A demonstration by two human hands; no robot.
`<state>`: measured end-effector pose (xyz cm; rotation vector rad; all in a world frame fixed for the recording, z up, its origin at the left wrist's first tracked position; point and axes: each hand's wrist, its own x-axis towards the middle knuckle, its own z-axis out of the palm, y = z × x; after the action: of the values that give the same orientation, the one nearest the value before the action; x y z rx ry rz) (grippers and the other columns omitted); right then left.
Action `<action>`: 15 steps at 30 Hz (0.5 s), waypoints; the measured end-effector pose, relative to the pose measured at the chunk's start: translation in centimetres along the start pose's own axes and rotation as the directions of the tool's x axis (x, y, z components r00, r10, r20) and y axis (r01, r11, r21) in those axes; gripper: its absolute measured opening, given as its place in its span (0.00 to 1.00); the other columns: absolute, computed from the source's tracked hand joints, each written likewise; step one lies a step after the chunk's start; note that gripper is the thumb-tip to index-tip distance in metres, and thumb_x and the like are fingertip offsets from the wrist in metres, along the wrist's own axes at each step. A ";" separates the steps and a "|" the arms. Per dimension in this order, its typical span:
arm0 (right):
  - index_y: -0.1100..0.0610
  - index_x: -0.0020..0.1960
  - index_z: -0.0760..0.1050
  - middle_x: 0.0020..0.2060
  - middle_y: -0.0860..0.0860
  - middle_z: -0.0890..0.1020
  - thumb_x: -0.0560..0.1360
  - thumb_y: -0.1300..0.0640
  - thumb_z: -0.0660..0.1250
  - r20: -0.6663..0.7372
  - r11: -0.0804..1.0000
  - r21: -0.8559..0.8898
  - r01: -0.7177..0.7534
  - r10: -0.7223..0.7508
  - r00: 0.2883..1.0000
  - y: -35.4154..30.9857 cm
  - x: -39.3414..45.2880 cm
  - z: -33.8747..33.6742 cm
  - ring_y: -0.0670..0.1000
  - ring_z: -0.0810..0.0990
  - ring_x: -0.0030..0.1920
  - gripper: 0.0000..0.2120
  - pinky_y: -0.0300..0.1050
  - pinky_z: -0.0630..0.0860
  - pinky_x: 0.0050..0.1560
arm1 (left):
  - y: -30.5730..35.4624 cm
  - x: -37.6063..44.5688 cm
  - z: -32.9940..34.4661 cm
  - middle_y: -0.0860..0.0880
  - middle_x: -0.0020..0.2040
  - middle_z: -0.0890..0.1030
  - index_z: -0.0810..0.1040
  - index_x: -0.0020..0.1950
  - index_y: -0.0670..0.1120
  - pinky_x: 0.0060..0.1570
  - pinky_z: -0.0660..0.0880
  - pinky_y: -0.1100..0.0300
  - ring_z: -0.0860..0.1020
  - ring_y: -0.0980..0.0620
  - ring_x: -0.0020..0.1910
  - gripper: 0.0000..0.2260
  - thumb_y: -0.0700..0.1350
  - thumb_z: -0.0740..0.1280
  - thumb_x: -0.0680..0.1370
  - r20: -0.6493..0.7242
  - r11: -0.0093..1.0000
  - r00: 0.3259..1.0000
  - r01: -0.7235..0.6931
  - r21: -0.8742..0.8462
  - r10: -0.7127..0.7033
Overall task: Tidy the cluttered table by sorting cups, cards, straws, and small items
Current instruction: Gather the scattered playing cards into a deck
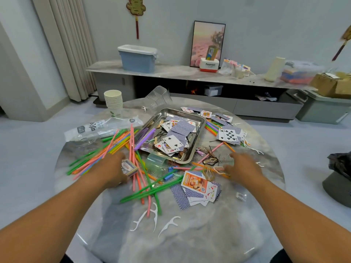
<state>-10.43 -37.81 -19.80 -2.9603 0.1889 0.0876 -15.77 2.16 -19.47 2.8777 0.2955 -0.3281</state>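
On the round marble table [190, 243], a steel tray [197, 121] serves as the landmark for the clutter. Inside the tray lie playing cards [178, 133], some face up and some showing blue backs, with a purple straw [145, 138] and dark hairpins along its left side. Left of the tray, a spread of green, orange, pink and yellow straws [106, 154] fans across the tabletop. Just in front of the tray's near edge lies a clear plastic cup [156, 164] on its side. Behind and left of the tray stands a stack of paper cups [113, 100]; directly behind it lies a clear cup [158, 97], tipped over. Right of the tray sits another pile of cards [228, 134] over more straws.

The person's left hand [112, 168], in front-left of the tray, grips a small card box [129, 168] between fingers and thumb. The right hand [242, 166], in front-right of the tray, is motion-blurred; its fingers reach over rubber bands [209, 171] and an orange straw, and whether it grips anything cannot be told.

Nearer than the tray, a loose heap of blue-backed cards [195, 192] lies with an orange printed card on top, and white floss picks [153, 215] lie closest to the person.
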 end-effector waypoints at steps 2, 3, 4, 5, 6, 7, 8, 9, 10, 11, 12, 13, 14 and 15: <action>0.51 0.55 0.79 0.53 0.52 0.81 0.76 0.43 0.70 -0.015 0.996 0.018 0.083 -0.082 0.996 -2.2 -0.8 -0.4 0.57 0.80 0.54 0.14 0.49 0.77 0.48 | -0.5 0.5 0.4 0.42 0.69 0.72 0.65 0.76 0.50 0.51 0.78 0.54 0.78 0.42 0.59 0.39 0.53 0.79 0.70 -0.010 0.999 1.000 -0.002 -0.033 0.001; 0.50 0.48 0.78 0.46 0.49 0.81 0.75 0.42 0.71 0.031 0.992 0.039 0.117 -0.118 0.993 -3.5 -1.3 -0.5 0.55 0.81 0.49 0.12 0.46 0.75 0.43 | -0.7 0.8 0.6 0.42 0.70 0.72 0.64 0.77 0.50 0.53 0.77 0.52 0.77 0.42 0.61 0.40 0.53 0.79 0.70 -0.015 0.999 1.000 -0.002 -0.048 0.001; 0.50 0.45 0.77 0.42 0.46 0.81 0.74 0.40 0.72 0.104 0.988 0.043 0.148 -0.151 0.983 -4.7 -2.0 -0.5 0.52 0.80 0.45 0.13 0.45 0.73 0.40 | -0.9 1.0 0.7 0.42 0.70 0.72 0.64 0.77 0.50 0.55 0.77 0.52 0.77 0.42 0.61 0.41 0.53 0.79 0.70 -0.019 0.998 1.000 0.002 -0.064 -0.003; 0.49 0.45 0.76 0.41 0.45 0.80 0.72 0.38 0.73 0.176 0.982 0.026 0.186 -0.187 0.966 -5.7 -2.7 -0.3 0.50 0.79 0.44 0.15 0.44 0.72 0.38 | -1.0 1.2 0.8 0.42 0.70 0.72 0.64 0.78 0.50 0.55 0.77 0.51 0.77 0.42 0.61 0.41 0.54 0.79 0.70 -0.026 0.997 1.000 0.004 -0.076 -0.006; 0.49 0.46 0.76 0.43 0.45 0.80 0.71 0.37 0.73 0.233 0.974 -0.009 0.228 -0.220 0.947 -6.5 -3.3 -0.1 0.49 0.79 0.45 0.17 0.44 0.71 0.39 | -1.0 1.3 0.7 0.42 0.70 0.72 0.64 0.77 0.50 0.56 0.77 0.50 0.77 0.42 0.61 0.40 0.56 0.78 0.70 -0.039 0.997 0.999 0.004 -0.072 -0.006; 0.48 0.49 0.77 0.46 0.45 0.81 0.69 0.35 0.74 0.275 0.962 -0.051 0.267 -0.244 0.930 -7.0 -3.8 0.2 0.49 0.79 0.47 0.19 0.44 0.72 0.41 | -0.9 1.3 0.8 0.43 0.70 0.71 0.64 0.77 0.51 0.58 0.76 0.50 0.76 0.41 0.63 0.40 0.58 0.78 0.70 -0.064 0.999 0.998 -0.002 -0.047 -0.001; 0.47 0.53 0.77 0.50 0.46 0.80 0.68 0.34 0.74 0.300 0.952 -0.088 0.294 -0.256 0.919 -7.4 -4.2 0.5 0.50 0.79 0.49 0.21 0.46 0.75 0.45 | -0.6 1.2 0.7 0.43 0.70 0.71 0.65 0.76 0.51 0.60 0.75 0.49 0.73 0.41 0.66 0.39 0.61 0.77 0.70 -0.105 1.000 0.994 -0.017 -0.007 0.017; 0.47 0.56 0.77 0.52 0.47 0.79 0.67 0.34 0.75 0.308 0.945 -0.111 0.307 -0.261 0.915 -7.5 -4.3 0.7 0.51 0.79 0.51 0.24 0.48 0.77 0.50 | -0.1 1.0 0.7 0.43 0.69 0.72 0.67 0.75 0.51 0.60 0.74 0.49 0.72 0.41 0.66 0.37 0.62 0.76 0.70 -0.152 0.999 0.987 -0.047 0.020 0.049; 0.47 0.59 0.76 0.55 0.48 0.78 0.66 0.35 0.76 0.305 0.942 -0.123 0.311 -0.262 0.915 -7.6 -4.5 0.8 0.53 0.79 0.53 0.27 0.50 0.77 0.53 | 0.8 0.6 0.5 0.44 0.66 0.73 0.70 0.72 0.52 0.59 0.74 0.50 0.73 0.43 0.64 0.34 0.62 0.76 0.70 -0.193 0.996 0.977 -0.088 0.018 0.090; 0.48 0.62 0.74 0.56 0.50 0.77 0.65 0.36 0.77 0.293 0.941 -0.130 0.311 -0.264 0.919 -7.6 -4.5 1.0 0.54 0.78 0.55 0.30 0.51 0.76 0.54 | 1.7 0.1 0.4 0.46 0.62 0.75 0.73 0.67 0.52 0.55 0.74 0.52 0.74 0.45 0.60 0.29 0.61 0.77 0.70 -0.213 0.990 0.967 -0.143 -0.010 0.138; 0.48 0.63 0.72 0.58 0.50 0.76 0.64 0.37 0.77 0.285 0.941 -0.134 0.310 -0.263 0.922 -7.4 -4.4 1.1 0.55 0.78 0.56 0.32 0.50 0.75 0.54 | 2.7 -0.6 0.2 0.49 0.56 0.77 0.76 0.62 0.53 0.50 0.74 0.54 0.76 0.48 0.55 0.24 0.59 0.77 0.70 -0.198 0.976 0.960 -0.211 -0.053 0.197; 0.48 0.65 0.71 0.58 0.50 0.76 0.64 0.38 0.78 0.279 0.940 -0.134 0.314 -0.268 0.922 -7.4 -4.4 1.3 0.55 0.77 0.56 0.34 0.49 0.74 0.52 | 3.7 -1.3 0.1 0.52 0.50 0.78 0.77 0.58 0.53 0.45 0.74 0.56 0.77 0.52 0.48 0.20 0.57 0.77 0.71 -0.140 0.955 0.953 -0.283 -0.088 0.269; 0.48 0.66 0.69 0.59 0.50 0.77 0.63 0.38 0.78 0.278 0.941 -0.126 0.314 -0.270 0.922 -7.2 -4.3 1.4 0.55 0.77 0.56 0.36 0.48 0.73 0.50 | 4.7 -2.0 0.3 0.54 0.45 0.78 0.78 0.56 0.54 0.41 0.74 0.58 0.77 0.56 0.43 0.16 0.56 0.77 0.72 -0.048 0.928 0.934 -0.358 -0.101 0.355; 0.47 0.66 0.68 0.58 0.50 0.77 0.63 0.37 0.78 0.279 0.944 -0.108 0.312 -0.272 0.921 -7.2 -4.2 1.5 0.54 0.76 0.54 0.37 0.47 0.71 0.48 | 5.5 -2.6 0.8 0.55 0.43 0.79 0.79 0.55 0.54 0.40 0.74 0.59 0.77 0.59 0.39 0.13 0.55 0.75 0.74 0.054 0.896 0.897 -0.433 -0.095 0.439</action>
<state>-13.76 -29.99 -19.81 -3.0446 -0.3097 0.4672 -17.16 -3.68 -18.47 2.7384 -0.3441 -0.3264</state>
